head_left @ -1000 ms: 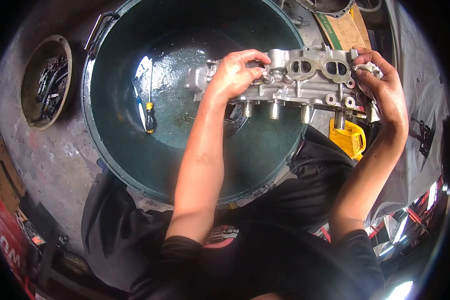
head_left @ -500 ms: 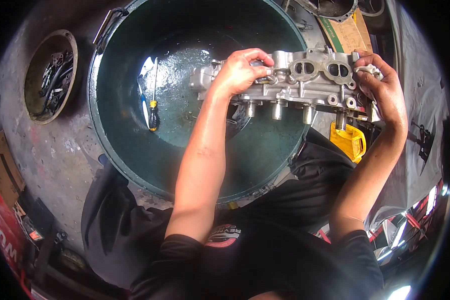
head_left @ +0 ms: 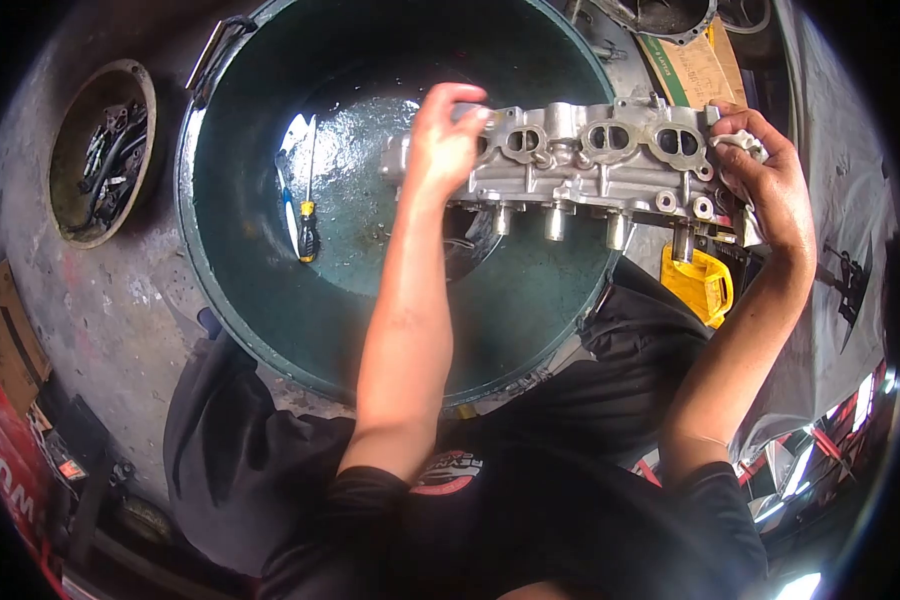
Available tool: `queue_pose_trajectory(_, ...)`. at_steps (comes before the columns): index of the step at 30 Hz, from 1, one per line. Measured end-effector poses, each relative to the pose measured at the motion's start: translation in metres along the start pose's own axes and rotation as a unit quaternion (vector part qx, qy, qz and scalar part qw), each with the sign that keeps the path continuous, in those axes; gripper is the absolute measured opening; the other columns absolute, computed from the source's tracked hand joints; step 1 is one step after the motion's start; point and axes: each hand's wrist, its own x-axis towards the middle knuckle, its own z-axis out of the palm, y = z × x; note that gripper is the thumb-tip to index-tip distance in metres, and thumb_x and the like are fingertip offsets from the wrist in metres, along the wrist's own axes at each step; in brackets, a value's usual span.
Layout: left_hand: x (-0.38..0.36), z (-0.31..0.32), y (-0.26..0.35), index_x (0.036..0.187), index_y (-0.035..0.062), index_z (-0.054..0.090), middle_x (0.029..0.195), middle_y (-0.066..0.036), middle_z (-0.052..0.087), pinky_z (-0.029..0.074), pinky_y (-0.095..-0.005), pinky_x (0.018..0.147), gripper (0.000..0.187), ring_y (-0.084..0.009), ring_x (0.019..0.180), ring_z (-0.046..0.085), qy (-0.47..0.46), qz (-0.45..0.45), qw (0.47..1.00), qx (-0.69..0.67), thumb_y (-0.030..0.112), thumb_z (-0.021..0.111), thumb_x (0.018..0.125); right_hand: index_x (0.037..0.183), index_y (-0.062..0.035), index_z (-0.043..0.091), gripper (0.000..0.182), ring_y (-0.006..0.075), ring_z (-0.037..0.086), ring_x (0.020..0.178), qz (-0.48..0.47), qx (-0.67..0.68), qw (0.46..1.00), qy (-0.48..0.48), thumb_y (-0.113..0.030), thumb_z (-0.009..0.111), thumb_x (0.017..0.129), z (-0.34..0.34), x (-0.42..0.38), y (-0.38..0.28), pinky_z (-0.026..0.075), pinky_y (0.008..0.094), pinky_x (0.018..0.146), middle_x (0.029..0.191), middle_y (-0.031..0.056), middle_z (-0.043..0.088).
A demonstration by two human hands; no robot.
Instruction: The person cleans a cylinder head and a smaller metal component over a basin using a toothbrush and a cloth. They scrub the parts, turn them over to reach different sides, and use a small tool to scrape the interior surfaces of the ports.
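Note:
A grey metal cylinder head (head_left: 595,185) spans the right part of a big dark green tub (head_left: 192,200), its row of oval ports facing up. My right hand (head_left: 778,195) grips its right end, with a crumpled whitish rag (head_left: 740,152) pressed between palm and metal. Over the left end, beside the leftmost ports, my left hand (head_left: 442,145) is closed with thumb and fingers curled together. A small greyish piece shows at its fingertips, but I cannot tell what it is. Short metal tubes stick out along the head's near side.
Inside the tub lie a yellow-and-black screwdriver (head_left: 308,232) and a slim blue-and-white tool (head_left: 288,205). Left of it, a round pan (head_left: 58,205) holds loose metal parts. A yellow container (head_left: 697,285) stands at the right, and cardboard (head_left: 682,72) lies behind.
My left hand has slid left along the cylinder head, from the middle ports to the left end, uncovering a port. My right hand keeps its grip in the same place.

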Motion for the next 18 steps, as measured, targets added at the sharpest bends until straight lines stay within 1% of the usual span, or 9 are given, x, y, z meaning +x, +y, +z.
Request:
queue_pose_trajectory(2,-0.011,-0.002,0.007,0.116,0.0055,0.059,0.106,-0.009,0.064,0.051,-0.0261,0.071,0.03,-0.0122,0.085,0.061,0.015,-0.14,0.982,-0.122,0.002,0.067,0.087,0.101,-0.0006,0.063,0.018,0.0093,0.054,0.074,0.002,0.012,1.0,-0.001,-0.005,0.06,0.084,-0.001,0.001,0.003,0.043,0.0237,0.069,0.118,0.0031,0.062)
queue_pose_trajectory(4,-0.019,0.009,0.019,0.116,0.0038,0.057,0.1,-0.01,0.064,0.051,-0.0259,0.068,0.034,-0.0116,0.08,0.06,-0.011,-0.158,0.946,-0.283,-0.002,0.068,0.084,0.1,-0.0006,0.063,0.017,0.0085,0.053,0.073,0.027,0.038,0.999,-0.021,-0.005,0.06,0.084,-0.002,0.001,0.003,0.043,0.0229,0.068,0.117,0.0028,0.061)
queue_pose_trajectory(5,-0.019,0.017,0.017,0.11,0.0023,0.058,0.095,-0.01,0.065,0.052,-0.0265,0.068,0.032,-0.0127,0.079,0.061,-0.041,-0.159,0.944,-0.285,-0.004,0.07,0.081,0.1,-0.0012,0.063,0.017,0.0079,0.053,0.072,0.027,0.04,0.999,-0.011,-0.005,0.06,0.084,0.0,0.001,0.002,0.042,0.0222,0.067,0.116,0.0024,0.061)
queue_pose_trajectory(6,-0.019,0.024,0.023,0.104,0.0017,0.061,0.092,-0.008,0.065,0.052,-0.0271,0.068,0.027,-0.0124,0.077,0.061,-0.064,-0.183,0.955,-0.224,-0.004,0.072,0.08,0.1,-0.0013,0.063,0.017,0.0081,0.053,0.072,0.022,0.042,0.999,-0.01,-0.005,0.061,0.084,0.001,0.0,0.003,0.042,0.0223,0.068,0.116,0.0023,0.061)
queue_pose_trajectory(8,-0.021,0.039,0.023,0.094,0.0021,0.064,0.089,-0.005,0.066,0.053,-0.0279,0.07,0.019,-0.0117,0.077,0.062,-0.029,-0.111,0.977,-0.179,-0.005,0.073,0.079,0.1,-0.0015,0.063,0.017,0.0085,0.053,0.073,0.009,0.043,0.999,-0.007,-0.005,0.061,0.084,0.001,0.001,0.004,0.042,0.0225,0.068,0.116,0.002,0.061)
queue_pose_trajectory(11,-0.021,0.036,0.017,0.088,0.0022,0.065,0.087,-0.003,0.067,0.053,-0.0281,0.072,0.015,-0.0107,0.079,0.063,-0.056,-0.13,0.988,-0.058,-0.005,0.074,0.078,0.1,-0.0018,0.063,0.017,0.0087,0.053,0.074,0.012,0.031,0.999,-0.009,-0.005,0.061,0.083,0.0,0.001,0.001,0.042,0.0227,0.068,0.116,0.0015,0.061)
queue_pose_trajectory(14,-0.02,0.028,0.007,0.085,0.0018,0.066,0.086,-0.004,0.068,0.052,-0.0271,0.071,0.014,-0.0108,0.081,0.064,-0.114,-0.168,0.974,-0.096,-0.003,0.075,0.077,0.098,-0.002,0.063,0.015,0.0086,0.053,0.075,0.019,0.0,1.0,-0.012,-0.006,0.062,0.084,-0.001,0.001,-0.001,0.043,0.0233,0.068,0.116,0.001,0.062)
queue_pose_trajectory(15,-0.017,0.032,0.007,0.086,0.0017,0.066,0.085,-0.006,0.069,0.051,-0.0263,0.07,0.015,-0.0106,0.08,0.064,-0.094,-0.102,0.988,-0.067,-0.003,0.076,0.076,0.096,-0.0026,0.063,0.014,0.0081,0.053,0.075,0.017,-0.01,1.0,-0.006,-0.006,0.063,0.083,0.0,0.0,-0.002,0.043,0.0229,0.068,0.115,0.0012,0.062)
queue_pose_trajectory(18,0.003,0.048,0.008,0.084,0.0022,0.066,0.081,-0.005,0.069,0.051,-0.0271,0.07,0.014,-0.0108,0.077,0.064,-0.052,-0.055,0.996,-0.04,-0.004,0.076,0.076,0.095,-0.003,0.063,0.013,0.0082,0.053,0.075,0.066,0.043,0.996,-0.029,-0.007,0.063,0.083,0.0,-0.001,-0.005,0.043,0.0222,0.068,0.113,0.0019,0.062)
